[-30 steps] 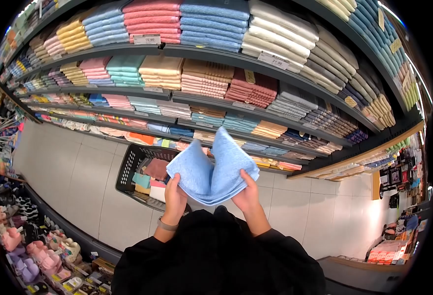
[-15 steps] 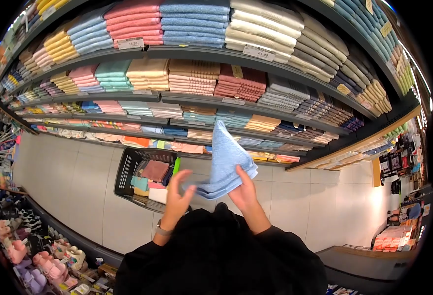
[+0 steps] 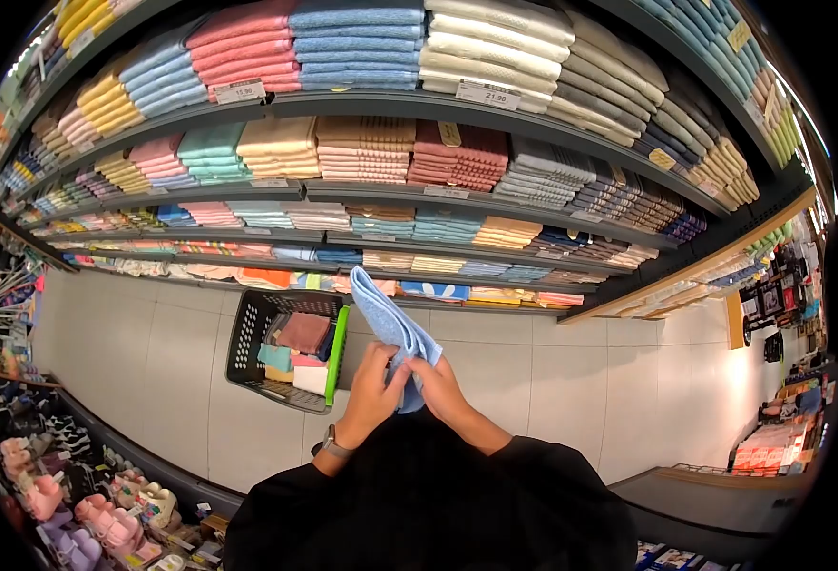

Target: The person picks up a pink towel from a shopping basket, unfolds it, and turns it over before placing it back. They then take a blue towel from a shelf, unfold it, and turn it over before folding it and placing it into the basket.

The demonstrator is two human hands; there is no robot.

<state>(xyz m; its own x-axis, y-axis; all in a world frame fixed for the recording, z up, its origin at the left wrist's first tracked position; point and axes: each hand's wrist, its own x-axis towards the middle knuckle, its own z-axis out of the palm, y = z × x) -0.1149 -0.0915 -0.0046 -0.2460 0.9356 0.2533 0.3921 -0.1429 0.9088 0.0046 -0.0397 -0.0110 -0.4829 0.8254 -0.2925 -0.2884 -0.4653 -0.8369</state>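
A light blue towel (image 3: 392, 319) is held in front of my body, folded into a narrow shape with one end pointing up and to the left. My left hand (image 3: 371, 392) grips its lower left part, thumb toward the middle. On the right side of the cloth, my right hand (image 3: 441, 388) pinches the lower edge. Both hands are close together, their thumbs nearly meeting. Left of my hands, a dark basket (image 3: 244, 328) with a green handle (image 3: 338, 352) stands on the floor, holding several folded cloths (image 3: 303, 332) in reddish, teal, yellow and white.
Shelves (image 3: 362, 99) filled with folded towels in many colours run across the front. Pink and purple sandals (image 3: 110, 523) lie on a display at the lower left. A wood-edged shelf (image 3: 695, 262) stands at the right, and a low counter (image 3: 714, 504) at the lower right.
The blue towel has gone from spread and hanging to narrow and folded, moving left and down. My left hand has come in from the side and closed on it; my right hand has moved left.
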